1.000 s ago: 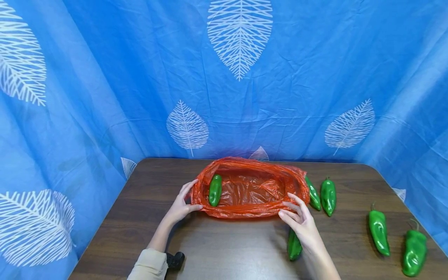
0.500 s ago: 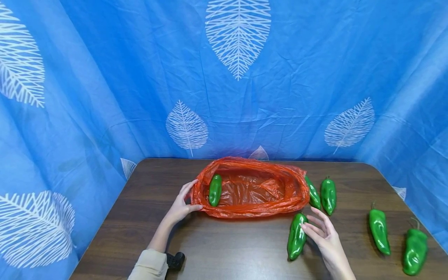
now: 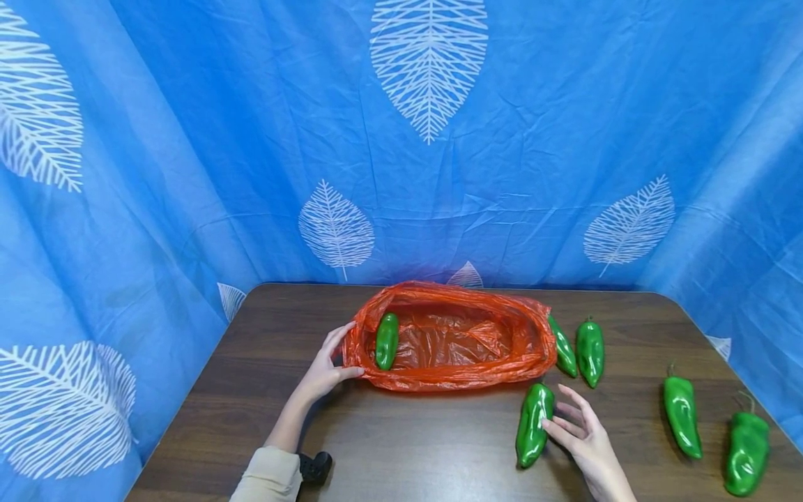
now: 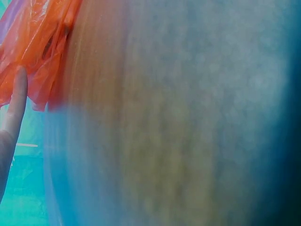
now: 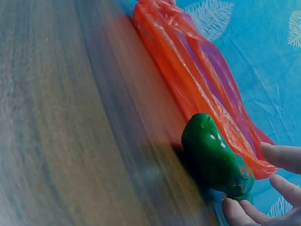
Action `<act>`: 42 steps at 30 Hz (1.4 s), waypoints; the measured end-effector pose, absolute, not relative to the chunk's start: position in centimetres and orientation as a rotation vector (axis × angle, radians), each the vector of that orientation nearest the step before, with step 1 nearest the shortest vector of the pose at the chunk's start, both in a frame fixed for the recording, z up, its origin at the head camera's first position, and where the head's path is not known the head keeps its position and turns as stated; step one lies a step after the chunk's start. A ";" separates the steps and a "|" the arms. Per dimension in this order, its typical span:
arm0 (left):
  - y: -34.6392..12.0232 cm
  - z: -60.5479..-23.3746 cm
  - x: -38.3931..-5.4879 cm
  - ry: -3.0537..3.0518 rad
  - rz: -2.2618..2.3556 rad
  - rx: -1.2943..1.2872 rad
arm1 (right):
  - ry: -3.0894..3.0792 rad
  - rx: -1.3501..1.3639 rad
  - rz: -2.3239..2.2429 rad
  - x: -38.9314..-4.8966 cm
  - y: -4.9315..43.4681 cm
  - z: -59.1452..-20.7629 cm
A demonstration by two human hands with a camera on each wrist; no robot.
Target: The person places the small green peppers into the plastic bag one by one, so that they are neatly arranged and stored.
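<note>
A red plastic bag (image 3: pixel 452 380) stands on the table with its wide mouth facing up. Inside, at the left, lies one green pepper (image 3: pixel 387 341). My left hand (image 3: pixel 323 366) spans the bag's left end, thumb and fingertips against the plastic. In the left wrist view a straight finger (image 4: pixel 19 92) touches the bag (image 4: pixel 35 47). Another green pepper (image 3: pixel 533 427) lies in front of the bag's right end. Beside it is my right hand (image 3: pixel 583 432), its thumb at the pepper's right side and the other fingers apart from it. The right wrist view shows this pepper (image 5: pixel 207 150) close up.
Two green peppers lie right of the bag: one partly hidden behind it (image 3: pixel 562 348) and a whole one (image 3: pixel 590 352). Farther right are a pepper (image 3: pixel 682 417) and another pepper (image 3: pixel 746 453). A leaf-patterned blue cloth (image 3: pixel 502 174) hangs behind the brown table (image 3: pixel 408 446).
My right hand has left the bag's right rim and moved right and down to the front pepper, which it earlier partly covered. The left hand and the bag have stayed put.
</note>
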State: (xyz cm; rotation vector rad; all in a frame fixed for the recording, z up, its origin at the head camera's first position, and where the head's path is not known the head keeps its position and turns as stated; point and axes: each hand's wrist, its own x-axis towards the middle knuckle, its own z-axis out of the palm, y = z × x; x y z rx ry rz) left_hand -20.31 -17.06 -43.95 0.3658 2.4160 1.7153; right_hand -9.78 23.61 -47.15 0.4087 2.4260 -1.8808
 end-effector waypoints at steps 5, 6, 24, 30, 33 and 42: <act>-17.1 -44.3 -20.4 2.411 1.725 0.370 | 2.409 0.389 -1.806 -9.8 23.5 -47.1; -17.2 -44.5 -20.5 2.409 1.734 0.375 | 2.411 0.387 -1.793 -9.8 23.4 -47.2; -17.8 -47.8 -21.9 2.504 1.755 0.484 | 2.521 0.338 -1.620 -10.0 22.6 -47.3; -17.5 -46.5 -21.5 2.438 1.758 0.420 | 2.647 0.329 -1.565 -10.0 22.2 -47.6; -17.3 -45.5 -21.0 2.411 1.764 0.419 | 2.685 0.338 -1.542 -10.0 22.2 -47.6; -17.9 -47.5 -21.8 2.453 1.758 0.443 | 2.513 0.450 -1.682 -10.0 22.0 -47.6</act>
